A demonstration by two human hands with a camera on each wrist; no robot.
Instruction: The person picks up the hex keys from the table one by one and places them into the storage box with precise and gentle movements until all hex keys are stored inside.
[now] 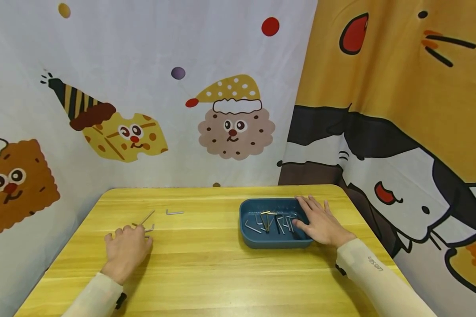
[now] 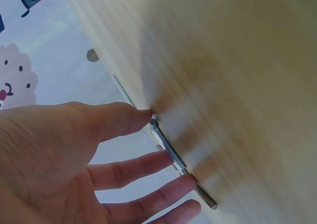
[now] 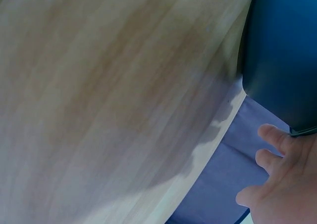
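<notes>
My left hand [image 1: 126, 250] reaches down over a few L-shaped hex keys at the table's left. In the left wrist view, thumb and fingers are spread, fingertips right at a dark hex key [image 2: 167, 143]. Just past the fingers lie a brass-coloured hex key [image 1: 148, 216] and a silver one [image 1: 151, 228], partly covered. Another silver hex key [image 1: 175, 213] lies farther back. My right hand [image 1: 323, 225] rests on the right rim of a blue plastic tray [image 1: 275, 244], thumb over the inside and fingers stretched along the rim. Several silver, brass-coloured and black hex keys [image 1: 267, 220] lie in the tray.
The wooden table [image 1: 198, 268] has rounded back corners. Behind it hangs a white curtain [image 1: 143, 44] with cartoon prints, and a yellow printed curtain [image 1: 400, 88] hangs to the right. The tray stands near the back right edge.
</notes>
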